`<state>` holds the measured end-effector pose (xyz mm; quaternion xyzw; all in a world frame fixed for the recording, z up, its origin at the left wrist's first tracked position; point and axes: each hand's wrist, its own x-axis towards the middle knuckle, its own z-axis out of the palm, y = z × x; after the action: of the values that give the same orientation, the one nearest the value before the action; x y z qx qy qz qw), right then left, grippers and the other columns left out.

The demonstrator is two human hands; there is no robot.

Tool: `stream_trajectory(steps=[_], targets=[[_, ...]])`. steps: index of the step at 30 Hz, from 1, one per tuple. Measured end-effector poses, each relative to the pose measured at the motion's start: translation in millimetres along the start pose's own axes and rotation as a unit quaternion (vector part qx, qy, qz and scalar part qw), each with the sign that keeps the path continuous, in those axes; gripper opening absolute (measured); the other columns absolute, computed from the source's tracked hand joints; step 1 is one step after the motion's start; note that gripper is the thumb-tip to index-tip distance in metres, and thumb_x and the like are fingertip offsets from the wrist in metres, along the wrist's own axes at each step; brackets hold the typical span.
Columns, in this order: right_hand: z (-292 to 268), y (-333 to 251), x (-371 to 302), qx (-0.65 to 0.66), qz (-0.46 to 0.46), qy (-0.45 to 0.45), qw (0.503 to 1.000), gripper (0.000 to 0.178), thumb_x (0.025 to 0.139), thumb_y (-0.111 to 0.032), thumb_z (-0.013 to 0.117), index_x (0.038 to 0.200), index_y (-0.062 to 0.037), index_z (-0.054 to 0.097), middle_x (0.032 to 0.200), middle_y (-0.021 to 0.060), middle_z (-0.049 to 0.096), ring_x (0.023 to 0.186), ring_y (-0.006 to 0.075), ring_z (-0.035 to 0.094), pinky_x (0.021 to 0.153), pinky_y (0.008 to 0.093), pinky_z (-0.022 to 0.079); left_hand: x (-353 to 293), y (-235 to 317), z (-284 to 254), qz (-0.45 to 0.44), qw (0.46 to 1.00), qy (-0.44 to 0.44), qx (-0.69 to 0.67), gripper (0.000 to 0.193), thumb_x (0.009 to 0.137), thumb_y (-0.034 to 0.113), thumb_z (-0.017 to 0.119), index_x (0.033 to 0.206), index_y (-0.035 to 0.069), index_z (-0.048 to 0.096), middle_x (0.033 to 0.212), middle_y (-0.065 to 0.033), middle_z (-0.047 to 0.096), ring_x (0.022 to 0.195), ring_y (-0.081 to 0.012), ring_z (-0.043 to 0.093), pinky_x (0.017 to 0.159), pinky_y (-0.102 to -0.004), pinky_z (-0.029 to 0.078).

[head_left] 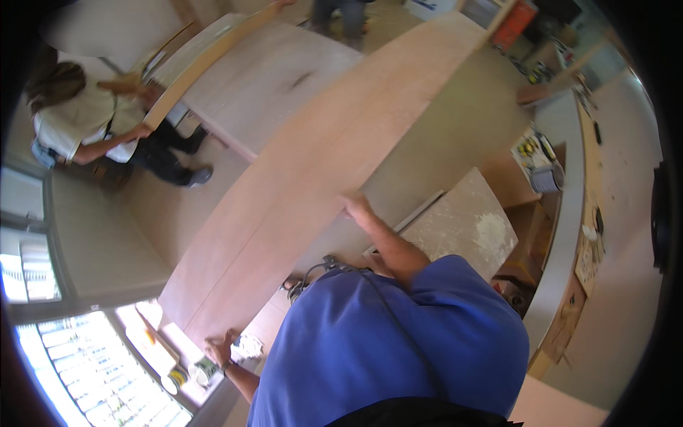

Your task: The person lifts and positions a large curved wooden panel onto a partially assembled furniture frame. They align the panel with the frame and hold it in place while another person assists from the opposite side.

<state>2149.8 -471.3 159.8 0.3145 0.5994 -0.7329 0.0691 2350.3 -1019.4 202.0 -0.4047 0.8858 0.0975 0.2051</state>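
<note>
A long, pale brown wooden panel (284, 188) stretches from the window side at lower left to the far upper right, with a thin dark line along its length. My left hand (219, 349) grips the corner at its near end, fingers bent over the edge. Farther along, my right hand (356, 205) is closed on the panel's right long edge; the panel hides part of its fingers. A dark cord (398, 313) hangs over my blue shirt, and a cable with dark fittings (329, 263) lies in front of me.
At left a person (89, 121) in a white shirt holds a long narrow board (206, 64) beside a worktable (263, 78). Another person's legs (340, 18) stand at the far side. To my right are a dusty board (462, 228) and a long bench (569, 164) with tools. Cans (203, 370) stand by the window.
</note>
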Motion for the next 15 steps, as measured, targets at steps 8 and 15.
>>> stream_trajectory(steps=[8,15], targets=[[1,-12,-16,-0.073,-0.016,0.032,0.997,0.025,0.076,-0.027,0.062,0.088,-0.0066,0.054,0.07,0.0058,0.06,0.048,0.0123,0.056,0.034,0.0204,0.038,-7,8,-1,-0.019,0.998,0.006,-0.064,0.119,0.051,0.064,0.069,0.135,0.001,0.012,0.135,-0.0342,0.009,0.13,-0.0396,0.006,0.104,-0.045,0.01],[-3,-9,-12,-0.081,-0.005,0.022,0.996,0.027,0.076,-0.03,0.061,0.089,-0.0073,0.054,0.068,0.0051,0.059,0.047,0.0119,0.055,0.037,0.0208,0.04,-9,10,-2,-0.018,0.997,0.004,-0.08,0.12,0.05,0.062,0.071,0.135,0.001,0.011,0.135,-0.0342,0.009,0.129,-0.0397,0.007,0.104,-0.0452,0.009]])
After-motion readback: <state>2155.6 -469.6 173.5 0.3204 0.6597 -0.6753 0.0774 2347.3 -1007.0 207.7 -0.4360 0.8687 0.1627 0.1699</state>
